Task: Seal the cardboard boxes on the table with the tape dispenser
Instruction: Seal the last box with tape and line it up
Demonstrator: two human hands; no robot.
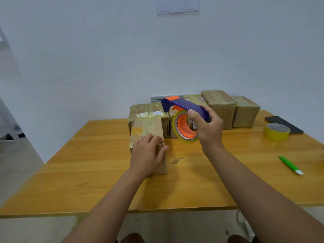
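Note:
A small cardboard box [149,127] lies on the wooden table [98,155], its top shiny with tape. My left hand [149,155] rests on its near end, fingers curled over the right top edge. My right hand [208,128] grips the blue handle of the tape dispenser [184,106], held in the air just right of the box. The dispenser carries an orange hub with a yellowish tape roll [184,127]. Behind it, several more cardboard boxes [220,107] stand in a row against the wall.
At the right of the table sit a spare yellow tape roll [277,131], a black phone [284,124] behind it, and a green pen [290,164] nearer the front. A dark scuff [177,160] marks the table beside the box. The table's front edge [157,210] runs below my forearms.

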